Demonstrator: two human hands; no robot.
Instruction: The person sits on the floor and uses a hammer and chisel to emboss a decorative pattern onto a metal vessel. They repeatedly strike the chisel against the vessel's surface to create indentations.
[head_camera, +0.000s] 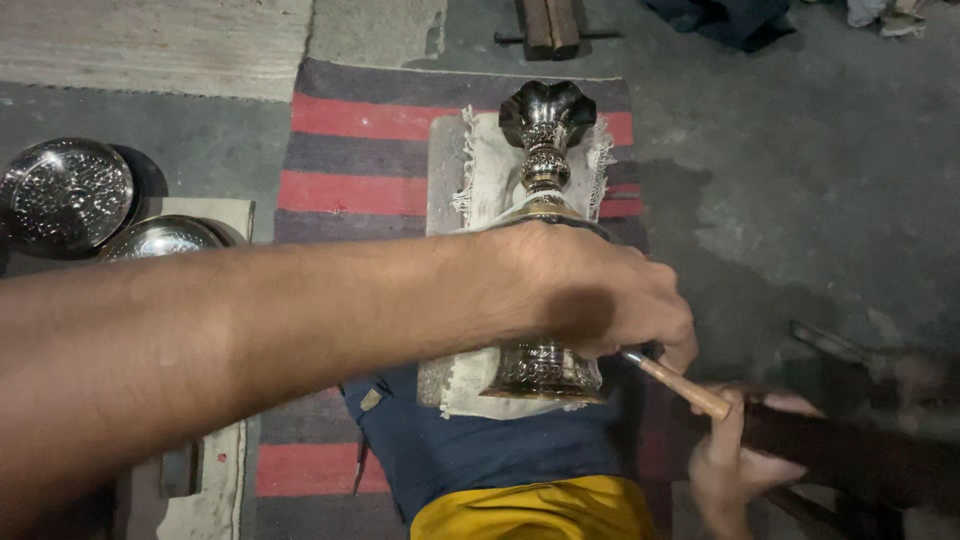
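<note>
A: What is laid out, from the biggest thing down?

B: A grey rug with red stripes (370, 150) is spread on the concrete floor (800, 180). On it a pale stone block draped in a fringed white cloth (490, 170) is set, likely as padding. One tall embossed silver-coloured metal vase (545, 160) is laid on its side there, fluted mouth far, foot near.

A: And the hands?

B: The vase's body is pressed down by the left hand (600, 295), which is clenched around a wooden-handled metal tool (680, 385); the vase seems steadied for working. The right hand (735, 465), near and right, is blurred; it seems closed on a dark bar, but that cannot be told for sure.

A: Counts?

B: One vase, one tool, two round hammered metal bowls (65, 195) at far left.
</note>
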